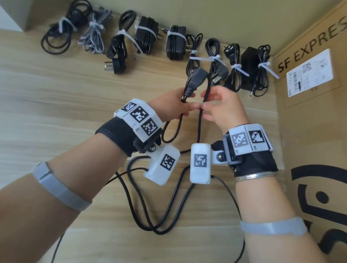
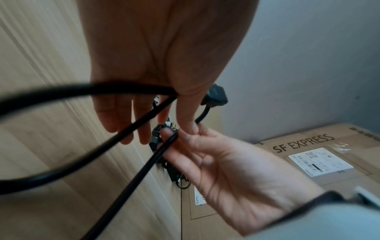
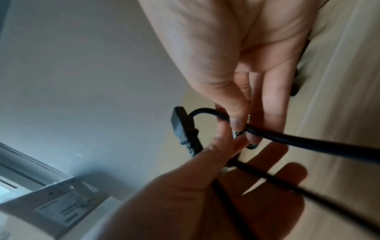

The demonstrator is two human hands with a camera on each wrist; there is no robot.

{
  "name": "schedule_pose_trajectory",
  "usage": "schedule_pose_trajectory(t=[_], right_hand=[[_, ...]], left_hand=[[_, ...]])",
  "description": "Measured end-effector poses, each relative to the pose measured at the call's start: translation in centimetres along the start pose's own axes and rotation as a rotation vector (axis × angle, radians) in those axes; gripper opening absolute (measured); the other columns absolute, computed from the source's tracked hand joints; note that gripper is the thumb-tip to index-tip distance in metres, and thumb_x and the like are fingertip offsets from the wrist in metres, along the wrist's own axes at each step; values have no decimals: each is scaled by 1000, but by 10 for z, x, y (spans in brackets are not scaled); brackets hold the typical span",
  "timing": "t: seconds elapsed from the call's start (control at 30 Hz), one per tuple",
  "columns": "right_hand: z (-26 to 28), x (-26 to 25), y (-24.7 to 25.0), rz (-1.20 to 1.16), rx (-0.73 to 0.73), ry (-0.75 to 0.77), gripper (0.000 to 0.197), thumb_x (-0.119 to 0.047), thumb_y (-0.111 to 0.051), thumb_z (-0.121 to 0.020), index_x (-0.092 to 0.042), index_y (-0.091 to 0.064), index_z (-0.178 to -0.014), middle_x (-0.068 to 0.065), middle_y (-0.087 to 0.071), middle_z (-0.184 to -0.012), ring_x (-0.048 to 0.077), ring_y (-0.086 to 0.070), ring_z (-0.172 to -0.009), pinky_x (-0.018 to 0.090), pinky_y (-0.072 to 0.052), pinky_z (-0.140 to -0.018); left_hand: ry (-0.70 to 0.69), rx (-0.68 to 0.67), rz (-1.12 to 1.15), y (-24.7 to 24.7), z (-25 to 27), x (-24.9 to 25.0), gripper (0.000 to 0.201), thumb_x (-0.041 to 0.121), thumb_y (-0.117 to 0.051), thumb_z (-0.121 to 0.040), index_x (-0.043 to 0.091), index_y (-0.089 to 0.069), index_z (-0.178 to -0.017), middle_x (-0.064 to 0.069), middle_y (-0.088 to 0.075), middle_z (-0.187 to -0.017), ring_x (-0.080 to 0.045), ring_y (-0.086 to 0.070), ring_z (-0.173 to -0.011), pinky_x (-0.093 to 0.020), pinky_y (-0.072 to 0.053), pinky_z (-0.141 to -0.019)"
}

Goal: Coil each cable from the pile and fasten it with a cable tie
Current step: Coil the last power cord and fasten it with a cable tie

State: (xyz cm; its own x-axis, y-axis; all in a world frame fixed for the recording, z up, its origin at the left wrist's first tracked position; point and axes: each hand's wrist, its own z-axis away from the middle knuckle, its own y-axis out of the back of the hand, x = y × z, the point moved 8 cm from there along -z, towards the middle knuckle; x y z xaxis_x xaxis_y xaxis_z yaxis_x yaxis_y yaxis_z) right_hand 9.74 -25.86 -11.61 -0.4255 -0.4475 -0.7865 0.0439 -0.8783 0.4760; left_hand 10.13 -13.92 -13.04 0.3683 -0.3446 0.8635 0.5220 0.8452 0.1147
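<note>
Nearly done: many tied cable bundles (image 1: 172, 41) lined up by the wall, one black power cable (image 1: 199, 120) just starting its first loop, pinched by left hand (image 1: 174, 105) and right hand (image 1: 219, 105), rest trailing on table (image 1: 50, 106), untied.

Soft, even daylight; sharp overhead, smeared at the wrists

The head view bends straight lines near its edges; both wrist views blur the black cable (image 2: 61, 92) up close, and the left hand (image 3: 205, 203) sits in shadow there.
</note>
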Motion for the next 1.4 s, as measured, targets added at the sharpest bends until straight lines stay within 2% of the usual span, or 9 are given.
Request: schedule_pose_trajectory(t=[0.1,0.27,0.4,0.53,0.67,0.83,1.07,1.2,1.4], right_hand=[[3,-19,0,-81,28,89,29,2,-64,-80,-26,-61,-80,4,-63,-89,23,-66,-91,37,-58,-76],[6,-19,8,-26,57,110,16,-14,-68,-83,-25,-64,-94,-10,-67,-89,4,-63,-89,32,-50,-94],[14,2,-19,180,-176,20,28,-32,-61,-88,-27,-59,-116,-10,-62,-114,8,-57,-107,36,-45,-100],[27,15,-57,190,-384,-52,25,-37,-61,-87,-22,-58,-108,-2,-64,-96,10,-61,-85,28,-50,-80],[24,22,-61,18,-287,-111,26,-18,-67,-85,-7,-56,-106,12,-63,-98,14,-62,-72,22,-54,-64],[18,-2,-53,55,-196,42,47,-31,-71,-80,-27,-47,-119,-4,-63,-111,10,-60,-100,26,-47,-86],[12,-8,-41,293,-104,120,20,-10,-45,-92,-25,-56,-86,-5,-61,-83,19,-61,-79,27,-44,-71],[8,2,-26,265,-41,76,17,-13,-33,-98,-20,-47,-94,1,-54,-92,20,-57,-74,28,-39,-58],[4,-1,-5,122,60,87,4,-16,-45,-90,-18,-48,-87,-6,-39,-66,11,-38,-59,25,-33,-57]], left_hand=[[-88,-14,-11,-3,1,11,32,18,-61,-87,17,-44,-114,3,-58,-95,-15,-59,-91,-34,-49,-88],[-43,37,194,9,0,9,15,6,-52,-91,18,-43,-87,-5,-61,-75,-24,-67,-84,-42,-51,-92],[-53,197,315,33,-1,9,21,-2,-42,-91,18,-40,-84,-4,-48,-75,-18,-59,-70,-44,-53,-88],[-102,267,332,45,2,15,21,-3,-38,-91,18,-36,-87,-3,-44,-75,-16,-55,-66,-42,-53,-85],[-109,279,386,49,4,12,22,-2,-40,-91,18,-37,-83,-2,-46,-77,-14,-61,-70,-35,-52,-84],[-113,244,472,38,0,6,15,-1,-37,-95,13,-39,-95,0,-52,-84,-22,-60,-100,-31,-49,-85],[-50,199,-193,40,7,7,15,18,-51,-93,19,-47,-107,0,-55,-98,-12,-52,-82,-28,-44,-75],[150,-84,-361,24,12,-19,31,34,-60,-87,24,-49,-114,-4,-64,-105,-17,-64,-93,-35,-52,-90],[225,-381,-929,5,23,-41,35,30,-58,-89,16,-58,-121,-2,-64,-113,-14,-52,-81,-21,-39,-64]])
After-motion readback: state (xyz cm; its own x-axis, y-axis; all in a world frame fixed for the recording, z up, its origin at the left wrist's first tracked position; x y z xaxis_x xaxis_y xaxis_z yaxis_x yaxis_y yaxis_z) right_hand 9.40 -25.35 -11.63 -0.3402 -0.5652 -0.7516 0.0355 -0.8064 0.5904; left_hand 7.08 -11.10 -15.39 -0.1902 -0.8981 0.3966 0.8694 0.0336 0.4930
